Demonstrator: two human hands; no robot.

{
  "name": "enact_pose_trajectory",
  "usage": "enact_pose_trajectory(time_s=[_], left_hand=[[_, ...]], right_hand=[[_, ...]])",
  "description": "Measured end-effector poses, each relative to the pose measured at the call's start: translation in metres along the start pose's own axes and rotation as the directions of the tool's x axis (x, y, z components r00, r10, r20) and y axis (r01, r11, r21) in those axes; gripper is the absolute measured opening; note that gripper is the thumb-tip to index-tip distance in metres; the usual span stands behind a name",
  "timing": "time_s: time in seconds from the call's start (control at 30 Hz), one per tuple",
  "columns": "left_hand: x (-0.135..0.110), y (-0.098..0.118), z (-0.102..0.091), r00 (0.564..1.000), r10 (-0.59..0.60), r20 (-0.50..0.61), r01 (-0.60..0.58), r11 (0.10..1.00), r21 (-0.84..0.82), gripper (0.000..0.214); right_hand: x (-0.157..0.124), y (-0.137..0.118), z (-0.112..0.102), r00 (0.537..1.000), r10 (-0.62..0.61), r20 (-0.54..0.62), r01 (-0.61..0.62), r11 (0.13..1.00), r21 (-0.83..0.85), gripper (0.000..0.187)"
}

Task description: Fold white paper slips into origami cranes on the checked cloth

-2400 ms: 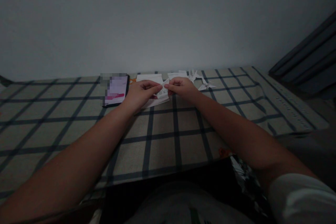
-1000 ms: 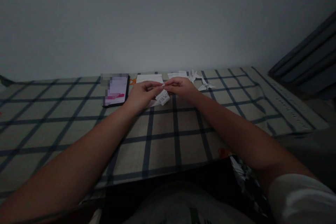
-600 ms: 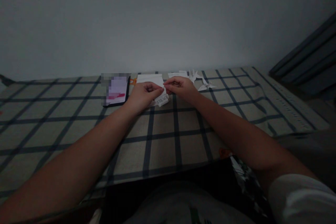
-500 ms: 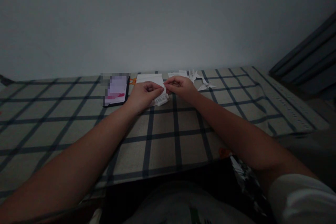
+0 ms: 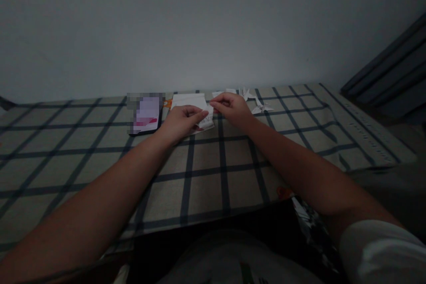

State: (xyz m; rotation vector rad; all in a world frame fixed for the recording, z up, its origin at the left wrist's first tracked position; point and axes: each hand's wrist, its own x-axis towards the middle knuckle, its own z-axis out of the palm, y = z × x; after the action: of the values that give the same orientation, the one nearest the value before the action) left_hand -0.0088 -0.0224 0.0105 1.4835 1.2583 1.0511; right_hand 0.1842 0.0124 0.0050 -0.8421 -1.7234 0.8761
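My left hand (image 5: 182, 120) is closed in a pinch on a small folded piece of white paper (image 5: 209, 118), thumb on the near side. Faint printed marks show on the paper's lower part. My right hand (image 5: 234, 109) is also pinched, its thumb and forefinger at the paper's upper right corner. The fingers partly hide the paper, so its full shape cannot be made out. Behind my left hand lies a flat white sheet (image 5: 188, 99). Two folded paper cranes (image 5: 245, 94) rest beyond and to the right of my right hand.
A phone (image 5: 148, 113) with a lit, partly blurred screen lies left of my left hand. Something orange (image 5: 167, 103) sits between phone and sheet. More white paper (image 5: 229, 92) lies behind my right hand. A checked cloth (image 5: 206, 186) covers the table, which meets a wall (image 5: 213, 26).
My right hand has shifted slightly right, widening the gap between the fingertips of both hands. The printed flap below them has changed shape, and more of the paper shows between the hands.
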Motion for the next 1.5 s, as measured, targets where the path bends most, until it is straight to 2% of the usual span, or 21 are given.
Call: enact_pose_trajectory(time_s=[0.1,0.17,0.27,0.37,0.57,0.73,0.8,0.87,1.0,1.1,1.2,1.33,1.5], left_hand=[[-0.001,0.004,0.0,0.997,0.064,-0.038,-0.064,0.998,-0.02,0.038],[0.0,0.006,0.0,0.99,0.101,-0.098,-0.108,0.992,-0.063,0.04],[0.001,0.006,0.0,0.986,0.098,-0.137,-0.119,0.982,-0.148,0.043],[0.004,0.003,0.0,0.992,0.057,-0.111,-0.078,0.977,-0.197,0.045],[0.009,-0.002,-0.003,0.991,0.063,-0.115,-0.081,0.985,-0.154,0.045],[0.006,0.002,-0.005,0.983,0.117,-0.141,-0.136,0.982,-0.129,0.043],[0.005,0.004,-0.004,0.984,0.116,-0.133,-0.134,0.982,-0.134,0.044],[0.006,0.004,-0.002,0.992,0.064,-0.108,-0.084,0.979,-0.184,0.048],[0.009,0.002,-0.001,0.998,-0.035,-0.058,0.013,0.938,-0.347,0.044],[0.009,0.003,-0.003,0.999,0.006,-0.053,-0.026,0.926,-0.376,0.034],[0.006,0.005,-0.003,0.994,0.054,-0.095,-0.083,0.942,-0.326,0.031],[0.003,0.007,-0.003,0.993,0.047,-0.107,-0.075,0.961,-0.267,0.034],[0.003,0.006,-0.002,0.992,0.076,-0.102,-0.101,0.958,-0.267,0.04]], right_hand=[[0.0,0.004,0.003,0.999,0.05,-0.009,-0.049,0.99,0.13,0.033],[0.0,0.008,0.005,0.996,0.074,0.04,-0.08,0.98,0.184,0.043],[-0.001,0.013,0.005,0.987,0.085,0.139,-0.1,0.989,0.107,0.039],[0.0,0.015,0.003,0.985,0.068,0.16,-0.078,0.996,0.053,0.037],[0.001,0.007,0.003,0.981,0.143,0.134,-0.161,0.978,0.136,0.03],[0.0,0.003,0.004,0.976,0.139,0.167,-0.179,0.95,0.256,0.036],[0.0,0.003,0.003,0.978,0.139,0.153,-0.174,0.954,0.245,0.038],[-0.001,0.002,0.001,0.986,0.119,0.116,-0.14,0.972,0.187,0.037],[-0.002,0.001,-0.003,0.997,-0.052,0.054,0.054,0.998,-0.029,0.03],[-0.003,-0.001,-0.004,0.984,-0.149,0.092,0.158,0.983,-0.098,0.026],[-0.004,-0.001,-0.004,0.98,-0.123,0.156,0.138,0.986,-0.091,0.032],[-0.004,0.002,-0.003,0.981,-0.077,0.178,0.083,0.996,-0.024,0.045],[-0.003,0.006,-0.003,0.977,-0.041,0.209,0.016,0.993,0.118,0.045]])
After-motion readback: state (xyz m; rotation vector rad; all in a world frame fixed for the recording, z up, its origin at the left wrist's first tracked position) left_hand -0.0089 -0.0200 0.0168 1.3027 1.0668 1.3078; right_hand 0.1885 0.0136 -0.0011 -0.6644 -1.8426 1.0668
